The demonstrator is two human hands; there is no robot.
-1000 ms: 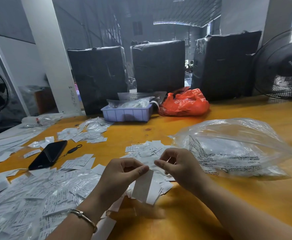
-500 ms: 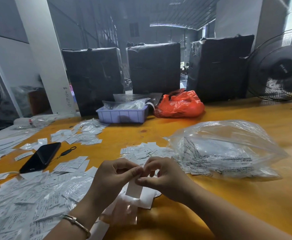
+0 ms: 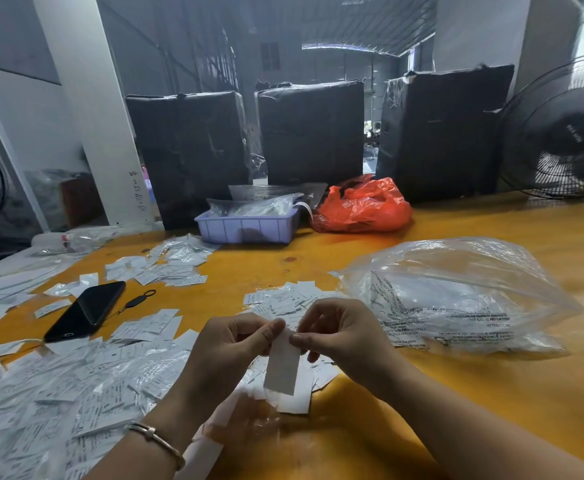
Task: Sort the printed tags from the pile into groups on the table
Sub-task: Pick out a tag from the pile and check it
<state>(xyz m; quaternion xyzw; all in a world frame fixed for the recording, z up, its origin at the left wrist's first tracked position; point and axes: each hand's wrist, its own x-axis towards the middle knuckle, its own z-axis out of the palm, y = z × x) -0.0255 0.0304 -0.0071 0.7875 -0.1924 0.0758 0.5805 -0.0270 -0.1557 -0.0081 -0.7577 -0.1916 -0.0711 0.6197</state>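
My left hand [image 3: 228, 355] and my right hand [image 3: 339, 337] meet above the table's near middle. Both pinch the top edge of one white tag [image 3: 282, 367], which hangs down between them with its blank side toward me. A big loose pile of printed tags [image 3: 76, 386] covers the table at my left. Under and behind my hands lies a smaller group of tags [image 3: 283, 299]. Another group of tags [image 3: 166, 268] lies farther back on the left, and a few tags [image 3: 148, 323] sit beside the phone.
A black phone [image 3: 86, 311] lies left of centre. A large clear plastic bag [image 3: 456, 292] fills the right side. Behind stand a lilac tray [image 3: 245, 228], a red bag [image 3: 363, 206], black wrapped boxes [image 3: 311, 133] and a fan [image 3: 567, 133]. The table [image 3: 491, 393] is orange wood.
My right hand came in to my left hand and took the tag's top edge too. The tag, held by my left hand alone a second ago, now hangs between both hands.
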